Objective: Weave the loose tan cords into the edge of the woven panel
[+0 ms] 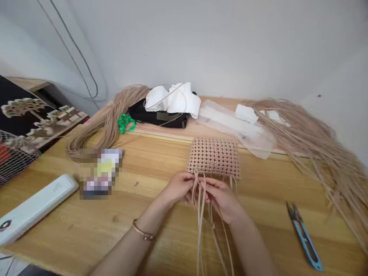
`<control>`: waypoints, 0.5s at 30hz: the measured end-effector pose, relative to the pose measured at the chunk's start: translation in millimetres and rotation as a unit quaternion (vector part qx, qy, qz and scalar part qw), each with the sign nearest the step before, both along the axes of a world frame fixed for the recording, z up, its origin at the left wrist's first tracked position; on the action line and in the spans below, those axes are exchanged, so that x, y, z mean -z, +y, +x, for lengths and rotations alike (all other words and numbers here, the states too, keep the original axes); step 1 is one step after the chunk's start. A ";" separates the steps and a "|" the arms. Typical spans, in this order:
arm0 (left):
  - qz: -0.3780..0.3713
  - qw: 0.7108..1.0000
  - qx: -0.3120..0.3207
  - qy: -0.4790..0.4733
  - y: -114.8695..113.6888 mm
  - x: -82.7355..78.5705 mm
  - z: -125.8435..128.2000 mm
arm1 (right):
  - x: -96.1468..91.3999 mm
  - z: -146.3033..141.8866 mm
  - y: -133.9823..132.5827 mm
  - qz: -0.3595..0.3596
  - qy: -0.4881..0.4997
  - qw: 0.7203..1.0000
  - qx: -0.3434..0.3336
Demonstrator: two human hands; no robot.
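A tan knotted macramé piece (214, 155) lies flat on the wooden table, with long loose cords (200, 230) hanging from its near edge toward me. Just below that edge, my left hand (182, 186) has its fingers closed on the cords at the left side. My right hand (220, 195) meets it there, thumb and fingers pinching cord as well. The fingertips of both hands nearly touch, and the cords partly cover them. A few more strands dangle from the piece's right corner beside my right hand.
Blue-handled thread snips (304, 237) lie at right, near a spread cord bundle (313, 142). Another cord bundle (106, 119) sits back left by green string (125, 123). A black pouch (158, 117), white tissue (184, 99), plastic bag (238, 126) and white bar-shaped device (40, 207) are around.
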State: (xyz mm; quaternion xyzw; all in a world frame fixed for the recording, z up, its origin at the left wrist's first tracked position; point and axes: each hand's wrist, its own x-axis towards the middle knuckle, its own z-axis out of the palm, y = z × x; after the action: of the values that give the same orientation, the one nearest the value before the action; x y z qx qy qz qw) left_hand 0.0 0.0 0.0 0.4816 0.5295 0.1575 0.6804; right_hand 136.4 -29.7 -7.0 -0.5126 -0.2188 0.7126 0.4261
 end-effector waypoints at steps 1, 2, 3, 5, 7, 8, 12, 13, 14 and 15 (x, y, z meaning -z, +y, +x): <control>0.012 1.000 -0.002 0.001 0.0 2.7 0.2 | 1.1 0.1 0.0 -0.002 0.003 1.000 0.001; 0.026 1.000 -0.004 0.003 -0.1 5.3 0.4 | 2.2 0.3 -0.1 -0.005 0.006 1.000 0.002; 0.041 0.999 -0.005 0.008 -0.3 7.8 0.4 | 3.2 0.5 -0.1 -0.006 0.009 1.000 0.003; 0.081 0.996 -0.009 0.024 -0.9 11.7 0.0 | 5.1 1.0 -0.2 -0.009 0.013 1.000 0.003; 0.123 0.991 -0.012 0.049 -2.0 13.5 -0.9 | 6.3 1.8 -0.2 -0.009 0.017 1.000 0.000; 0.142 0.988 -0.010 0.064 -2.6 13.5 -1.4 | 6.6 2.2 -0.2 -0.008 0.018 1.000 -0.002; 0.235 0.960 0.003 0.148 -4.6 8.4 -2.6 | 6.4 3.3 -0.4 -0.006 0.029 1.000 0.000; 0.267 0.949 0.005 0.170 -4.8 6.7 -2.9 | 6.3 3.2 -0.4 -0.008 0.030 1.000 0.001; 0.296 0.936 0.008 0.190 -4.7 5.0 -3.2 | 6.2 3.0 -0.4 -0.011 0.029 1.000 0.002; 0.319 0.925 0.013 0.207 -4.6 3.6 -3.5 | 6.1 2.5 -0.3 -0.014 0.027 1.000 0.003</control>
State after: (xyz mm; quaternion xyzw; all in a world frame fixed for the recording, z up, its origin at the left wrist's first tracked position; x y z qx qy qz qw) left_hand -3.5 -4.6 -3.6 0.7015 0.5742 0.2064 0.3682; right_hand 138.9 -30.0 -13.1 -0.4997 -0.1956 0.7282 0.4263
